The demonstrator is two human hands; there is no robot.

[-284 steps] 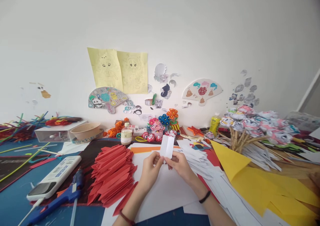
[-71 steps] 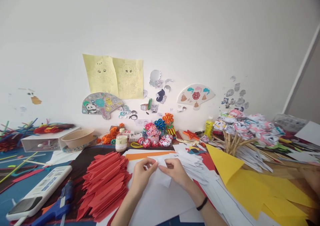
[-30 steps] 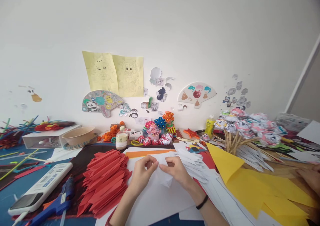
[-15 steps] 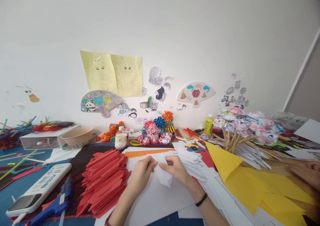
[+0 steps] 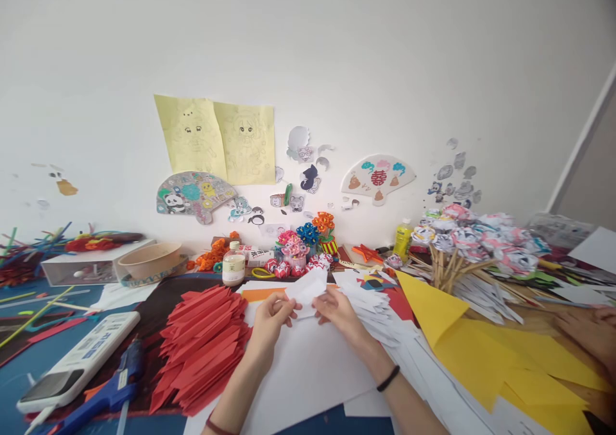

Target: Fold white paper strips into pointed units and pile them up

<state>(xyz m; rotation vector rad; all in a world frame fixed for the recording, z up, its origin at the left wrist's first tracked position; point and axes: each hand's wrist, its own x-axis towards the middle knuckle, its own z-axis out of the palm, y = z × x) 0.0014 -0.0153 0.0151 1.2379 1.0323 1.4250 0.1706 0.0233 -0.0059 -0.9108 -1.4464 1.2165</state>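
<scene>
Between my two hands a folded piece of white paper (image 5: 308, 289) is raised over a stack of white sheets (image 5: 308, 374). My left hand (image 5: 276, 313) pinches its lower left edge between thumb and fingers. On the other side my right hand (image 5: 334, 310) pinches the lower right edge. The paper's upper part points away from me, toward small craft flowers. A pile of folded red paper strips (image 5: 202, 348) lies to the left of my left hand. Folded white paper strips (image 5: 368, 303) are spread just right of my right hand.
A blue glue gun (image 5: 115, 383) and a white power strip (image 5: 81, 361) lie at the left. Yellow paper sheets (image 5: 486, 358) cover the right side. Paper flowers on sticks (image 5: 476, 239) stand behind them. Another person's hand (image 5: 587, 329) rests at the far right.
The white paper has turned from hanging down below my fingers to pointing up and away from me. Both hands have shifted their grip to its lower edge.
</scene>
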